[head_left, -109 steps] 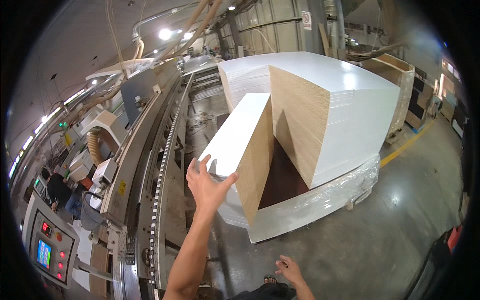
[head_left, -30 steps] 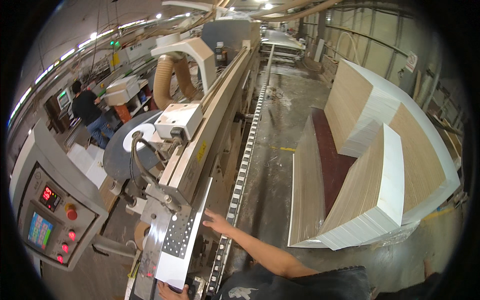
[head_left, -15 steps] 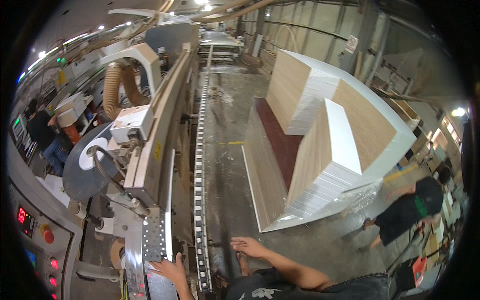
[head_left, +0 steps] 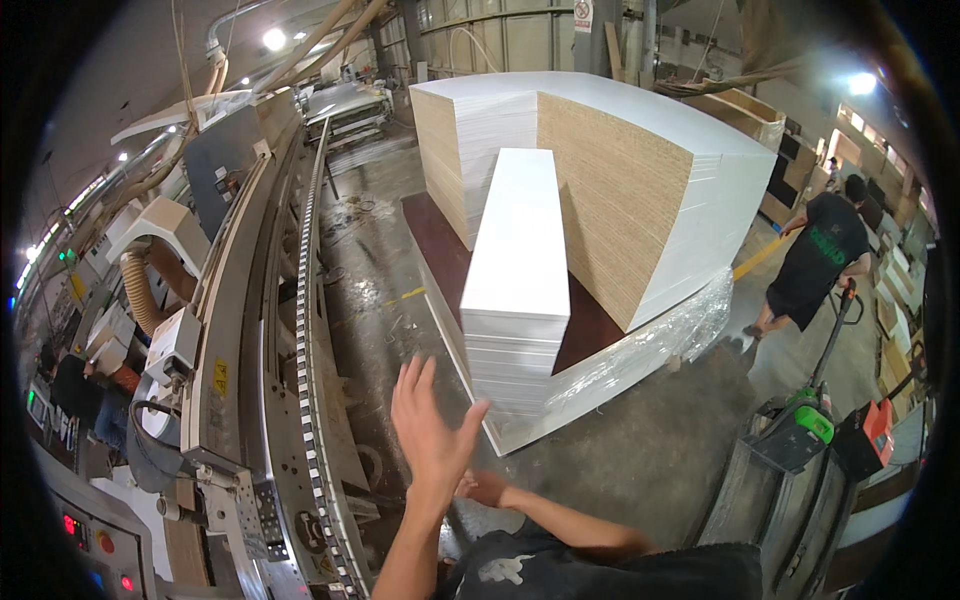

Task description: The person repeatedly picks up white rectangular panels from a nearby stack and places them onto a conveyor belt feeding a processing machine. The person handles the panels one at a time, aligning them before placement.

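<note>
Turning from machine (head_left: 215,415) to boards (head_left: 516,240), seemingly breaking off machine work; spreading left hand (head_left: 430,420), empty; not discerning state of right hand (head_left: 486,489).

Head fisheye | from above, facing down-forward | board stack (head_left: 517,235) near, mid-view | rim seemingly blurred
</note>
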A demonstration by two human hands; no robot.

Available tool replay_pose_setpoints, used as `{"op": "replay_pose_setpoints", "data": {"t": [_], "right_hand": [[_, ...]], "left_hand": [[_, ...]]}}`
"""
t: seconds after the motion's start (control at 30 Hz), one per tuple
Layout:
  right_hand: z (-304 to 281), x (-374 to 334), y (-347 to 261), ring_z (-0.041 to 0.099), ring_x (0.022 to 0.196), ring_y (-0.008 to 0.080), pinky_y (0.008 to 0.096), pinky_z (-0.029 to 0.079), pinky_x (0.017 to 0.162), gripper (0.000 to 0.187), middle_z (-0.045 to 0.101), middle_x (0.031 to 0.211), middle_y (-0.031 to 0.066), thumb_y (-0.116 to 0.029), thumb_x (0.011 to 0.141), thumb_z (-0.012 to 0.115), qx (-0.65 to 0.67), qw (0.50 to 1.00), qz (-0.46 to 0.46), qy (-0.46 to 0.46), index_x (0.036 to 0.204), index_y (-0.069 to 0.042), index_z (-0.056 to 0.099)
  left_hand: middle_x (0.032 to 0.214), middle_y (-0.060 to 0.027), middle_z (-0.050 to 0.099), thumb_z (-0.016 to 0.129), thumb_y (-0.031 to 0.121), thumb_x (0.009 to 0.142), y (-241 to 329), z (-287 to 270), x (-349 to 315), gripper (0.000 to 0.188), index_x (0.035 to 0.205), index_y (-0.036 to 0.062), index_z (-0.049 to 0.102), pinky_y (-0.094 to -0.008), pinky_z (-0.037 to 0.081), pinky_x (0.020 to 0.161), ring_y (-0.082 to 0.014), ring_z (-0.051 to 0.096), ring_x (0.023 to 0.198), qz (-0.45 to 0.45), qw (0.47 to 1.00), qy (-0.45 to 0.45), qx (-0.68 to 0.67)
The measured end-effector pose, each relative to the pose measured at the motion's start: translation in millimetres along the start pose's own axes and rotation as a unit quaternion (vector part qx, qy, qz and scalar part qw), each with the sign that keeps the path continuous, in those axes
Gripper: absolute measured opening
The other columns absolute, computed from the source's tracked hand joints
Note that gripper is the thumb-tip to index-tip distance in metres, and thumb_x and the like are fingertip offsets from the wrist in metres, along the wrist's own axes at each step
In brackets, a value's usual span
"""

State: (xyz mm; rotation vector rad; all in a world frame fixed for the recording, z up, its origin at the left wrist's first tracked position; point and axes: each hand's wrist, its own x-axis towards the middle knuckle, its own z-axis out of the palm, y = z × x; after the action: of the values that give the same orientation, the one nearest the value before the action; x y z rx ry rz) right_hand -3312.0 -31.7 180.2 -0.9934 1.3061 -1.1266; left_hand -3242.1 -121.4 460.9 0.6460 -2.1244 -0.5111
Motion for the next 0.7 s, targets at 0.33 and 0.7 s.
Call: {"op": "replay_pose_setpoints", "data": {"t": [0.33,0.7], "right_hand": [[-104,-48,9,0.069,0.115,0.0251,0.0343,0.052,0.1,0.059,0.071,0.13,0.0167,-0.037,0.102,0.062,-0.046,0.994,-0.021,0.098,0.144,0.005,0.056],[-88,-79,-144,0.064,0.124,0.0235,0.041,0.048,0.11,0.064,0.062,0.143,0.0099,-0.039,0.105,0.062,0.157,0.983,-0.096,-0.002,0.153,0.0,0.046]], "left_hand": [[0.151,-0.0308,0.04,0.089,0.052,0.073,103,77,86,0.093,0.143,0.0014,0.054,-0.0633,0.026,0.117,-0.0496,0.034,0.143,-0.026,0.994,0.022,0.108],[0.151,-0.019,0.045,0.094,0.037,0.062,93,-53,11,0.086,0.138,0.011,0.063,-0.0534,0.039,0.116,-0.0395,0.043,0.144,-0.118,0.992,-0.021,0.032]]}}
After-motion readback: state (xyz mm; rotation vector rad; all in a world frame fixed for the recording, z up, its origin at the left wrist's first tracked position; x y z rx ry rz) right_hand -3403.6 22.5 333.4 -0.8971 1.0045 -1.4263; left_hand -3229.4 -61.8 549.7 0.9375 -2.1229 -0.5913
